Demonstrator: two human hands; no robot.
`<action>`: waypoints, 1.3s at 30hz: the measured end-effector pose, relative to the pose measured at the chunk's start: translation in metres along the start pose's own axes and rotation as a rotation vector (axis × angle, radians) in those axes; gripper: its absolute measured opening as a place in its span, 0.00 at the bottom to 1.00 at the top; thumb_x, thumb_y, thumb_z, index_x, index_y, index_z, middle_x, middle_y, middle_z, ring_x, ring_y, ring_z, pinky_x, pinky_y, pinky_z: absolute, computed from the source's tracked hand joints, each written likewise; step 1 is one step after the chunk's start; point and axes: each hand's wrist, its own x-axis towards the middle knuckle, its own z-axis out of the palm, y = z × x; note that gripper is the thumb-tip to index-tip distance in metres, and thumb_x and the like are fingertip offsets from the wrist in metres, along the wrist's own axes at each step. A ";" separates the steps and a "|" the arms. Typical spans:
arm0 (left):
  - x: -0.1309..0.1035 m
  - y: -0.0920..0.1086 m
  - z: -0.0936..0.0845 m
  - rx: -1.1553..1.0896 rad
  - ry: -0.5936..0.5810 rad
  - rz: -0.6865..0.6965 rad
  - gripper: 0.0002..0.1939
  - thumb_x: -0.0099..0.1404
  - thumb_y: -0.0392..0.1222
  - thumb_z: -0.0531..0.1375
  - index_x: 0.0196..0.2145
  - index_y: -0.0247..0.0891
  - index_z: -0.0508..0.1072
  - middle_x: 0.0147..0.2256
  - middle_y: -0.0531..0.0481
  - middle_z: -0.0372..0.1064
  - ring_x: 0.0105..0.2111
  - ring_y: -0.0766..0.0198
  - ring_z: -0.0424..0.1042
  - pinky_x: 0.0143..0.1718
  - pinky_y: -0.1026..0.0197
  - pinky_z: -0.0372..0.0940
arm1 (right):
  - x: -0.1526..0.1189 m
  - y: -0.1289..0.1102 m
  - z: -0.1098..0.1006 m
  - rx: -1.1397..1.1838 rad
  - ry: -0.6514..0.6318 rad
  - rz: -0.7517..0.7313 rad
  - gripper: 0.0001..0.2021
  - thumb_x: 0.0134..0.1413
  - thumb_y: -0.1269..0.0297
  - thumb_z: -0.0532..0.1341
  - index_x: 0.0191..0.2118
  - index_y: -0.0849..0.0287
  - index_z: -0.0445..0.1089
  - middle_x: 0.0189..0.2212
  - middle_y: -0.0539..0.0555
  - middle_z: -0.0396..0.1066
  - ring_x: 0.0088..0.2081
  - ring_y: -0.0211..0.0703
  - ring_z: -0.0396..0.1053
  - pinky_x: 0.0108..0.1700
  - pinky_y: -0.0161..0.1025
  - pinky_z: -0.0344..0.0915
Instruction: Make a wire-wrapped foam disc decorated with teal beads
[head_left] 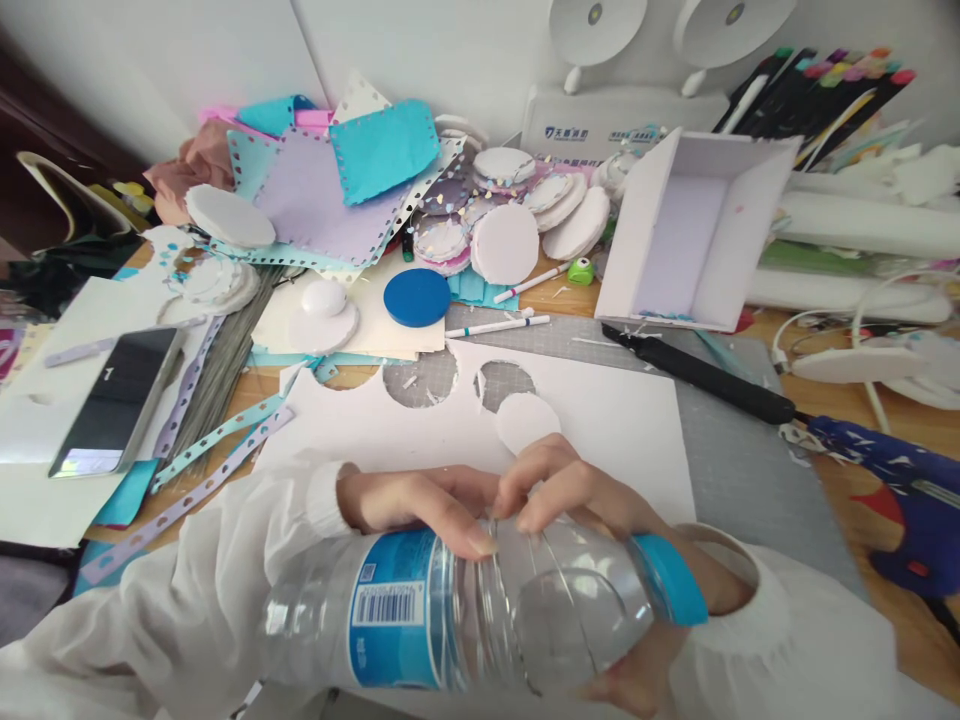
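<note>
A large clear plastic bottle [487, 610] with a blue label and blue cap lies on its side close to the camera. My left hand [427, 505] rests against the bottle's middle, thumb on its upper side and its other fingers partly hidden behind it. My right hand [592, 500] wraps round the bottle near the cap end, fingers bent over the top. Behind the hands is a white foam sheet [615, 410] with round holes cut in it. A white disc [527, 422] lies on the sheet, just beyond my right hand.
A phone [112, 405] lies at the left. Decorated papers [330, 195], foam discs [506, 243] and a blue disc [417, 297] are at the back. A white box [694, 230] stands back right. A black-handled tool [705, 378] and blue glue gun [900, 500] lie at the right.
</note>
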 end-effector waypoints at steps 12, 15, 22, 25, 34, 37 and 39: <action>0.002 -0.001 -0.004 -0.011 0.125 0.088 0.18 0.58 0.46 0.58 0.45 0.34 0.73 0.36 0.51 0.73 0.47 0.53 0.71 0.50 0.54 0.61 | -0.001 0.012 0.002 0.429 0.033 0.103 0.35 0.30 0.54 0.73 0.47 0.49 0.59 0.48 0.54 0.58 0.47 0.50 0.65 0.42 0.45 0.66; 0.000 0.002 -0.002 -0.128 0.102 -0.054 0.25 0.57 0.51 0.59 0.50 0.36 0.69 0.37 0.45 0.73 0.45 0.48 0.72 0.47 0.48 0.63 | 0.000 0.015 0.001 0.472 0.041 0.106 0.33 0.32 0.57 0.73 0.47 0.51 0.59 0.50 0.55 0.57 0.49 0.49 0.64 0.44 0.46 0.65; -0.003 0.004 -0.002 -0.234 -0.021 -0.216 0.30 0.60 0.57 0.55 0.54 0.35 0.66 0.35 0.43 0.73 0.38 0.46 0.75 0.41 0.44 0.65 | -0.002 0.019 0.001 0.489 0.051 0.084 0.35 0.30 0.61 0.74 0.47 0.51 0.60 0.50 0.55 0.58 0.48 0.47 0.63 0.45 0.46 0.64; -0.003 0.002 -0.003 -0.220 0.005 -0.220 0.29 0.59 0.56 0.56 0.54 0.36 0.66 0.36 0.43 0.73 0.34 0.50 0.75 0.38 0.47 0.67 | -0.003 0.022 0.002 0.453 0.072 0.067 0.35 0.29 0.59 0.75 0.46 0.51 0.61 0.49 0.54 0.60 0.48 0.47 0.64 0.46 0.47 0.63; 0.002 0.004 -0.001 -0.172 -0.024 -0.194 0.31 0.55 0.63 0.54 0.39 0.31 0.75 0.30 0.43 0.74 0.27 0.57 0.73 0.27 0.59 0.66 | -0.003 0.010 -0.004 0.530 0.150 0.299 0.28 0.34 0.59 0.73 0.43 0.53 0.62 0.44 0.53 0.63 0.45 0.45 0.64 0.44 0.44 0.62; 0.002 0.004 0.011 -0.184 -0.038 -0.152 0.31 0.57 0.64 0.52 0.39 0.33 0.75 0.30 0.44 0.73 0.26 0.57 0.72 0.26 0.59 0.65 | 0.000 0.007 -0.003 0.608 0.166 0.316 0.29 0.31 0.57 0.73 0.41 0.54 0.62 0.41 0.51 0.65 0.43 0.44 0.65 0.44 0.43 0.61; 0.003 0.003 0.020 -0.164 -0.032 -0.106 0.32 0.59 0.65 0.47 0.38 0.36 0.76 0.30 0.47 0.73 0.26 0.60 0.72 0.26 0.60 0.65 | 0.001 0.008 -0.002 0.676 0.172 0.343 0.28 0.30 0.54 0.73 0.39 0.54 0.62 0.37 0.50 0.65 0.40 0.43 0.65 0.41 0.41 0.61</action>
